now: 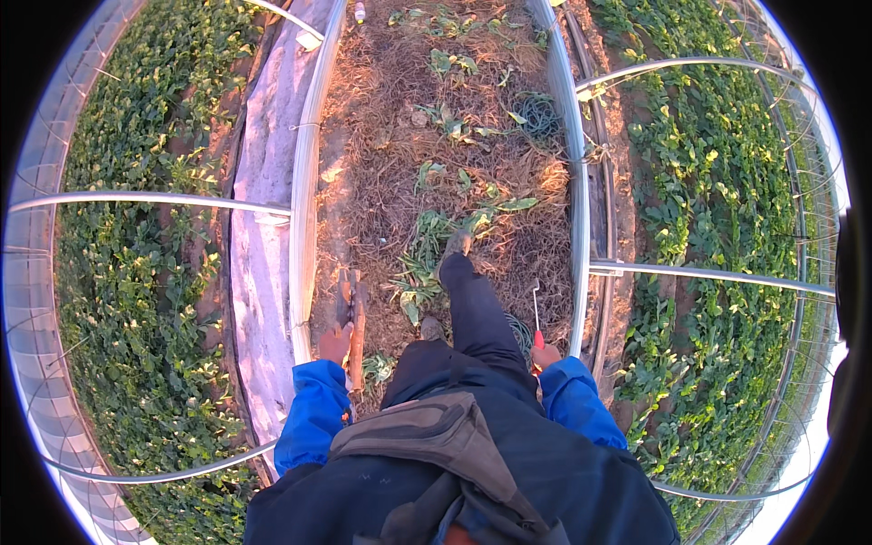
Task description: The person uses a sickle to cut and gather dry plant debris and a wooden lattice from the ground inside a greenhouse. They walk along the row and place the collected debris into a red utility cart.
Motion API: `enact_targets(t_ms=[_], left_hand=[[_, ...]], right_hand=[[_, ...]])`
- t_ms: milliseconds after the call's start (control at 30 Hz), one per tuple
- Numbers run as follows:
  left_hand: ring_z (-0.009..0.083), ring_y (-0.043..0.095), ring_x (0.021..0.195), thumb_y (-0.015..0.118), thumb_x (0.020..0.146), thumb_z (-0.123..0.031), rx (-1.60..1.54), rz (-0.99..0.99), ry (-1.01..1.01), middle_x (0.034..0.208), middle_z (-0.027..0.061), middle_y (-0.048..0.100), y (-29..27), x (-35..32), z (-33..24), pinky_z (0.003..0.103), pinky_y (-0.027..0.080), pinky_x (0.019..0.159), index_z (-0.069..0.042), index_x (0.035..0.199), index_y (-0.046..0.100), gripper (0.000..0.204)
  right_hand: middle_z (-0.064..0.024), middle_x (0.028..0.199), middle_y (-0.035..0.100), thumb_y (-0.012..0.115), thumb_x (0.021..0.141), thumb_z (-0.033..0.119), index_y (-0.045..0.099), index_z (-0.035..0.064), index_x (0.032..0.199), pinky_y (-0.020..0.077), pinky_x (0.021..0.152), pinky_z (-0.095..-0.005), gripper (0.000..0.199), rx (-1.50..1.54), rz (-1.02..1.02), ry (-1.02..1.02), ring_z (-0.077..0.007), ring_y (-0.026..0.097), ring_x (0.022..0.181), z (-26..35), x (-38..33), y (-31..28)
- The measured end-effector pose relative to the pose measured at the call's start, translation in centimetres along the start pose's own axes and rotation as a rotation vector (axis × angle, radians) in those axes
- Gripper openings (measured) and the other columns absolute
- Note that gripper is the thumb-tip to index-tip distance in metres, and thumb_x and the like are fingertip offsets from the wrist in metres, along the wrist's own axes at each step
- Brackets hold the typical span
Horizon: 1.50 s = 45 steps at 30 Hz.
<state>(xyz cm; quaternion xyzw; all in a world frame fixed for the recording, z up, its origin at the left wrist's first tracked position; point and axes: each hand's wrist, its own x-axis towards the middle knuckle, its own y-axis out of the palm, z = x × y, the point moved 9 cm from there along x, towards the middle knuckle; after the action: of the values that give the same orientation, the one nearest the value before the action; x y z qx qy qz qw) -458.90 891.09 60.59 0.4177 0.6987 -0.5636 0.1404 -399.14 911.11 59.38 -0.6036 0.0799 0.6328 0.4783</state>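
Observation:
My left hand (335,343), below a blue sleeve, is closed around pieces of brown wood (360,320) that point ahead, beside the left rail. On the other side of my body, my right hand (546,356) grips a hook tool with a red handle (539,340). Its thin pale metal rod (536,304) reaches forward and bends sideways at the tip. The fingers of both hands are partly hidden by the angle. A brown waist bag (409,427) hangs across my front.
I stand with one shoe (458,243) forward on dry straw (381,118) strewn with wilted green leaves (427,241). Coiled green cord (538,116) lies ahead at right. White rails (304,182) flank the path, with curved metal hoops (718,275) and leafy crop beds (699,182) beyond.

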Motion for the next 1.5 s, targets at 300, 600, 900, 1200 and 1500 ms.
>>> enact_targets(t_ms=[300,600,900,1200,1500], left_hand=[[0.0469,0.058,0.11,0.047,0.086,-0.069,0.25,0.204,-0.248,0.115,0.0335,0.061,-1.3,11.0,-8.8,0.05,0.044,0.095,0.001,0.113,0.067,0.077],[0.0457,0.054,0.119,0.043,0.083,-0.074,0.162,0.294,-0.222,0.12,0.0346,0.058,-7.7,19.0,-23.8,0.046,0.043,0.1,0.0,0.118,0.064,0.085],[0.0446,0.057,0.117,0.051,0.082,-0.072,-0.022,0.277,-0.345,0.116,0.0343,0.061,-10.6,38.6,-39.4,0.045,0.044,0.099,0.004,0.115,0.066,0.084],[0.0463,0.063,0.103,0.056,0.082,-0.066,-0.103,0.117,-0.158,0.101,0.0337,0.065,-23.0,60.9,-61.6,0.048,0.048,0.09,0.008,0.103,0.069,0.078],[0.046,0.064,0.096,0.054,0.087,-0.062,-0.121,0.022,-0.053,0.094,0.0307,0.067,-36.1,78.6,-78.3,0.05,0.048,0.083,0.005,0.096,0.07,0.07]], right_hand=[[-0.0196,0.075,0.067,0.064,0.078,0.027,0.067,-0.0066,0.086,0.0525,0.06,-0.0424,0.035,-0.164,-0.006,-0.026,-0.0296,0.067,0.064,18.1,19.7,-1.1],[-0.0134,0.059,0.062,0.062,0.083,0.023,0.063,-0.0047,0.076,0.0474,0.047,-0.0416,0.029,-0.027,0.043,-0.06,-0.0267,0.062,0.05,47.9,23.6,-9.1],[-0.0166,0.072,0.068,0.061,0.081,0.04,0.069,-0.0037,0.093,0.0514,0.061,-0.0416,0.046,-0.298,0.09,-0.034,-0.028,0.069,0.067,63.2,33.8,-12.5],[-0.017,0.078,0.069,0.064,0.081,0.039,0.069,-0.0026,0.092,0.0524,0.064,-0.0435,0.043,-0.536,-0.081,0.045,-0.0303,0.068,0.068,80.6,41.2,-19.2],[-0.0121,0.063,0.062,0.062,0.081,0.023,0.064,-0.0024,0.078,0.0462,0.049,-0.0377,0.026,0.06,0.029,-0.199,-0.0227,0.062,0.051,117.6,44.8,-17.6]])
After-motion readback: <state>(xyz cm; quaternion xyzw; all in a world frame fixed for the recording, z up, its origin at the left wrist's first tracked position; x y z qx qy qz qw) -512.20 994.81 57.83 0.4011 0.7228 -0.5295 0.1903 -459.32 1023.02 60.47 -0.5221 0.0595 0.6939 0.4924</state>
